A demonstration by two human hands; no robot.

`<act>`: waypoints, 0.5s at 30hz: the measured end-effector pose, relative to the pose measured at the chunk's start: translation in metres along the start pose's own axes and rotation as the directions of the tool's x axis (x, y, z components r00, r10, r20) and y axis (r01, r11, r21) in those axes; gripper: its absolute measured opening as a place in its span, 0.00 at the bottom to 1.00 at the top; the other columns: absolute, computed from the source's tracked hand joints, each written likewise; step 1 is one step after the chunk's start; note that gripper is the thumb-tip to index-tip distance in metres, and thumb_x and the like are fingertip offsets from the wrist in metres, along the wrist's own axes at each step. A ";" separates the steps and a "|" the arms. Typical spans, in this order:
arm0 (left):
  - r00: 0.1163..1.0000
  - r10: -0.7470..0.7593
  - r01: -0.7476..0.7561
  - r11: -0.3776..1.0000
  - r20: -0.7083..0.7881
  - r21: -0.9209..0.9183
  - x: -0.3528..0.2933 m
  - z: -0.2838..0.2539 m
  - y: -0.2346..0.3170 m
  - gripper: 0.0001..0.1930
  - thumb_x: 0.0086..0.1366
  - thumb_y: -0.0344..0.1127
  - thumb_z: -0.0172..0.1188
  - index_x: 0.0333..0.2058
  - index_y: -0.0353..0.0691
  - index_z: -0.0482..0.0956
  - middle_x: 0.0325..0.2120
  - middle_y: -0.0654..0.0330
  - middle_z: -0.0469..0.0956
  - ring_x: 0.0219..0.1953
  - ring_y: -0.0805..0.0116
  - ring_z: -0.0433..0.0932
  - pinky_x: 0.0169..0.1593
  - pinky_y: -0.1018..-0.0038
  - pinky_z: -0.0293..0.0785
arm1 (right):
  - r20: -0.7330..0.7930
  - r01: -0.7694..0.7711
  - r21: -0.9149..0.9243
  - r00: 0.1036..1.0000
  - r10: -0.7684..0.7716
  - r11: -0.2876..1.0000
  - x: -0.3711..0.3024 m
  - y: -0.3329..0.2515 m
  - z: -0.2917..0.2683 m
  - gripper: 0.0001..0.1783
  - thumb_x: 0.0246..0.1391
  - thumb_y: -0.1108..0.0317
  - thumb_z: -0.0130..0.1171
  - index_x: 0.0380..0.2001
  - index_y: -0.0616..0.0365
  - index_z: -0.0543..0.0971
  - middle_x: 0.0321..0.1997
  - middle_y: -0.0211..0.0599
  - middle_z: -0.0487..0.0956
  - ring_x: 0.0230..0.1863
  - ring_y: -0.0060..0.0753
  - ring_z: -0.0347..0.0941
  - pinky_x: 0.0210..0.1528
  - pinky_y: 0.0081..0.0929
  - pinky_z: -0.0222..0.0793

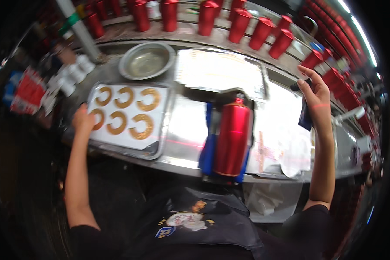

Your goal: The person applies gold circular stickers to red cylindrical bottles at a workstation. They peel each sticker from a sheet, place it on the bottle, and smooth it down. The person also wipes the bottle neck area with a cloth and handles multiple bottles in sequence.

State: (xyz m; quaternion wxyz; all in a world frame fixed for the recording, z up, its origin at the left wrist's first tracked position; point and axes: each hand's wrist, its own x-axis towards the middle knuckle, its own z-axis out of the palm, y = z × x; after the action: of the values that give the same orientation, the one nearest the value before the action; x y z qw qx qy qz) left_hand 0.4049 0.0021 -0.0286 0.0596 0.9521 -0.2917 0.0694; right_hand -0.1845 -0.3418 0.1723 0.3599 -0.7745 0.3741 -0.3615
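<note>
On the left of the counter lies a metal baking tray (164, 125) lined with white paper, carrying several golden-brown, C-shaped pastries (124, 97). At the tray's left rim my left hand (83, 120) is closed on the edge, its thumb over the rim beside a pastry. My right hand (318, 93) is raised above the right side of the counter. It holds a dark object (305, 116) with a black end by the thumb and fingertips; blur and the hand hide what kind it is. Between my hands stands a shiny red canister (233, 141) in a blue-sided holder (208, 151).
Behind the tray sits a round metal basin (146, 60). A second tray (264, 80), brightly lit, lies at the back middle. White sheets (286, 130) cover part of the right counter. Red canisters (206, 19) line the shelf behind; white cups (76, 71) stand far left.
</note>
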 end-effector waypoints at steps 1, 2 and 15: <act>0.997 0.076 -0.076 0.997 -0.021 -0.007 0.003 0.003 -0.009 0.21 0.56 0.38 0.65 0.49 0.40 0.79 0.48 0.45 0.80 0.50 0.40 0.78 0.53 0.51 0.75 | -0.109 -0.019 -0.078 0.994 0.010 0.997 -0.009 0.023 -0.036 0.21 0.62 0.68 0.59 0.58 0.62 0.76 0.35 0.21 0.76 0.33 0.10 0.66 0.37 0.12 0.62; 0.986 0.095 -0.102 0.994 -0.135 -0.046 0.003 0.010 -0.018 0.20 0.56 0.36 0.66 0.47 0.38 0.80 0.48 0.44 0.79 0.50 0.40 0.77 0.54 0.51 0.74 | -0.237 -0.090 -0.130 0.970 0.058 0.987 -0.020 0.051 -0.075 0.21 0.62 0.68 0.59 0.57 0.62 0.77 0.36 0.22 0.77 0.34 0.12 0.68 0.38 0.14 0.64; 0.989 0.143 -0.100 0.530 -0.028 -0.842 -0.028 0.028 0.066 0.19 0.71 0.31 0.58 0.57 0.28 0.72 0.56 0.54 0.78 0.56 0.69 0.76 0.61 0.72 0.69 | -0.783 -0.900 -0.263 0.410 0.468 0.348 -0.210 0.379 -0.328 0.24 0.44 0.61 0.63 0.46 0.58 0.84 0.48 0.52 0.84 0.52 0.51 0.80 0.56 0.39 0.73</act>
State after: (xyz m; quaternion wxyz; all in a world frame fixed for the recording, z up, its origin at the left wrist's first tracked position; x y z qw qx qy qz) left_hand 0.3475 -0.0410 -0.0564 0.4977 0.7851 -0.3558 -0.0965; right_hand -0.6744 -0.4344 -0.0453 0.0488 -0.4385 0.8703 -0.2190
